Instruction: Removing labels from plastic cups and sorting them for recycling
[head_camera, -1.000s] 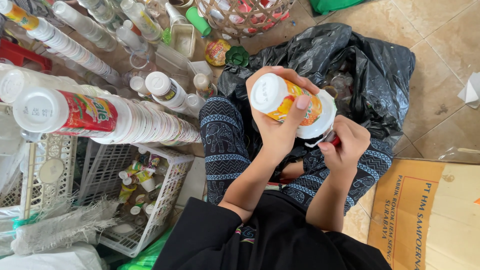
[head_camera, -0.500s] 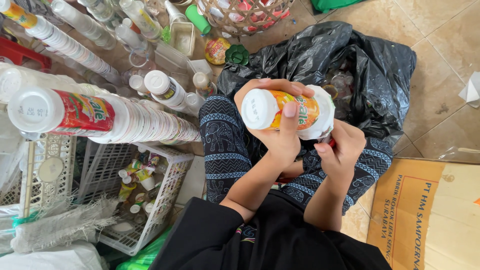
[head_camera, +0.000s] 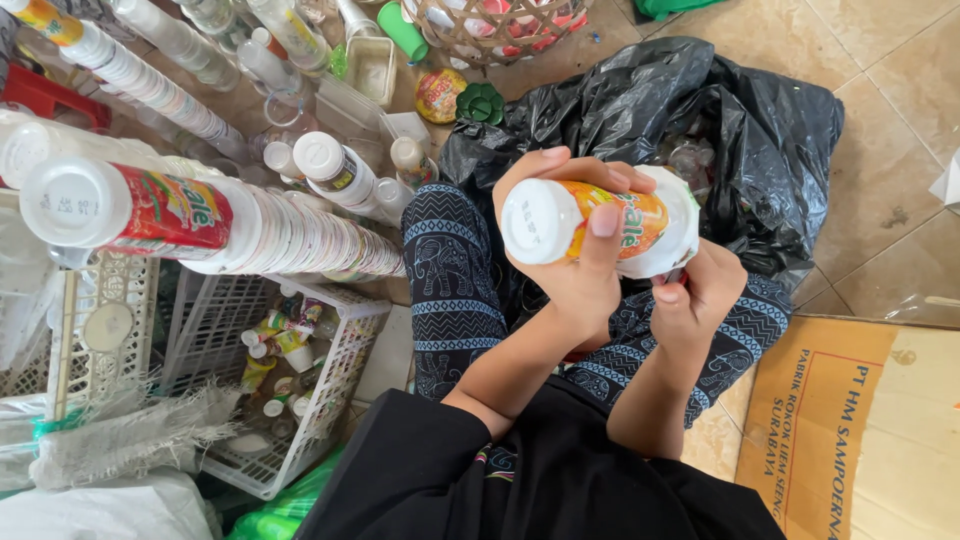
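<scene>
Left hand (head_camera: 570, 265) wraps the white plastic cup with orange label (head_camera: 600, 225), held sideways above the lap. Right hand (head_camera: 690, 300) pinches its rim at 5 o'clock (label access?). Black plastic bag (head_camera: 720, 120) open at 1 o'clock.

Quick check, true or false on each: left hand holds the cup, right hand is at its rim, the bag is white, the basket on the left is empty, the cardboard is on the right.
1. The left hand holds the cup. True.
2. The right hand is at the cup's rim. True.
3. The bag is white. False: black.
4. The basket is empty. False: it holds small bottles.
5. The cardboard lies on the right. True.
</scene>
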